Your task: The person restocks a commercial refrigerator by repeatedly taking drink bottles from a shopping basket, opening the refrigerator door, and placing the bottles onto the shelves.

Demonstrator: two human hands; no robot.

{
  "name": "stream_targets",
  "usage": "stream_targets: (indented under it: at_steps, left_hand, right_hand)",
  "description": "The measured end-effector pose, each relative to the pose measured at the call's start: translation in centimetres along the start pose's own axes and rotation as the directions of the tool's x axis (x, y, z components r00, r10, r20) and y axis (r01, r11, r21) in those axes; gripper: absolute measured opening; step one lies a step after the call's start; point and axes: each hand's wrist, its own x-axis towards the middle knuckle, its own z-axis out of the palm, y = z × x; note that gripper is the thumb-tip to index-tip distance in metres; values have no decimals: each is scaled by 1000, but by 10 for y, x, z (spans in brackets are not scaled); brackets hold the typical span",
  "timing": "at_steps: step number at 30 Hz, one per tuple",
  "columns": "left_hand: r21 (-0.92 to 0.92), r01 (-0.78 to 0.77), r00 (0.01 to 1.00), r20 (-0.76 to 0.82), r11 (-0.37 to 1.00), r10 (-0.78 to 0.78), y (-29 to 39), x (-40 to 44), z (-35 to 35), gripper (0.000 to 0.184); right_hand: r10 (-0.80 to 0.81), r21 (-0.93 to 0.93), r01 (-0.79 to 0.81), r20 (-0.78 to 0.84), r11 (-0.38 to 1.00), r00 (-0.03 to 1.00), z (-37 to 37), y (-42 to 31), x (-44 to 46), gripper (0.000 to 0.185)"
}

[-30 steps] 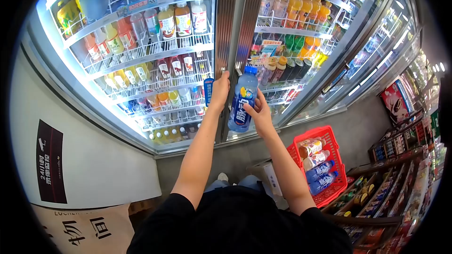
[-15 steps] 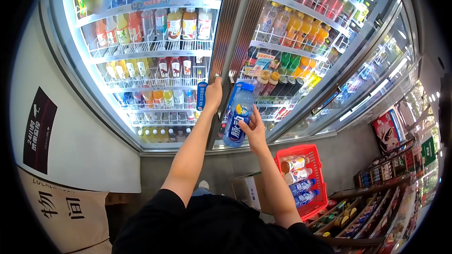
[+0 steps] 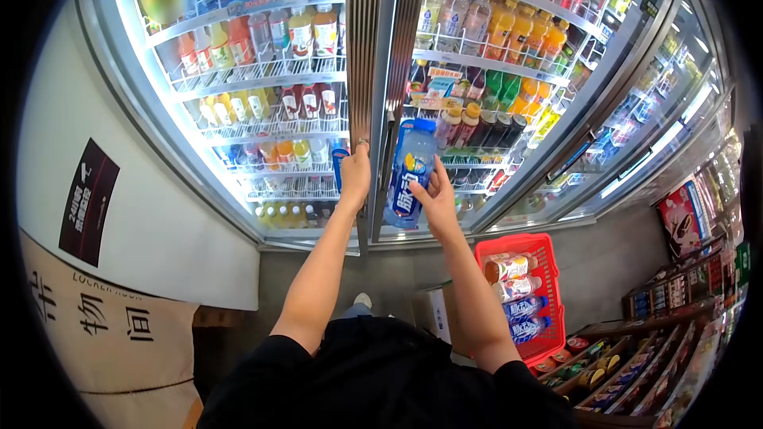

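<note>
My right hand (image 3: 439,205) is wrapped around a large clear drink bottle (image 3: 412,171) with a blue cap and blue label. The bottle is nearly upright, close in front of the right-hand cooler door (image 3: 405,40). My left hand (image 3: 356,175) is closed on the handle edge of the left-hand cooler door (image 3: 364,56); its fingertips are partly hidden. Beside that hand a blue door sticker (image 3: 339,167) shows. Behind the glass stand rows of bottled drinks (image 3: 306,36).
A red shopping basket (image 3: 556,270) with several bottles is on the floor at right, near a cardboard box (image 3: 433,310). Stocked snack shelves (image 3: 636,373) rise at lower right. A white panel (image 3: 167,214) flanks the cooler at left.
The view has shifted, with the basket and shelves lying further right. The left cooler door's lower corner now juts slightly forward. My right hand keeps its hold on the bottle.
</note>
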Motion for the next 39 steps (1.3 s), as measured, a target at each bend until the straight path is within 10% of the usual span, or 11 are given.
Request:
stream_targets:
  at_steps: [21,24,25,29,30,32,35,39]
  left_hand:
    - [-134,3,979,-199,991,-30,16,-262,-182,38]
    - [469,-314,560,-610,825,560,29,-296,-202,19]
    - [476,-307,555,-614,824,561,31,-309,-205,19]
    - [707,-622,255,-223,336,941,51,-333,-191,11]
    - [652,-698,267,-148,297,952,58,-328,-185,11]
    - [501,-635,598,-163,588,785,64,-312,-176,10]
    - [387,-491,753,-262,781,604,55,-257,-182,18]
    - [179,-330,943,22,927,332,54,-195,-197,36]
  right_hand:
    - [24,80,-50,298,995,954,77,13,-124,88]
    - [35,58,-60,369,996,929,92,17,-134,89]
    - [39,62,-68,377,996,926,98,20,-137,89]
    - [56,60,-89,420,994,906,116,29,-138,93]
    - [66,52,-97,422,994,904,121,29,-138,93]
    - [71,51,-105,443,993,894,129,23,-137,94]
    - [56,3,-63,431,998,901,129,32,-128,94]
    - [35,24,-49,420,998,907,130,13,-126,90]
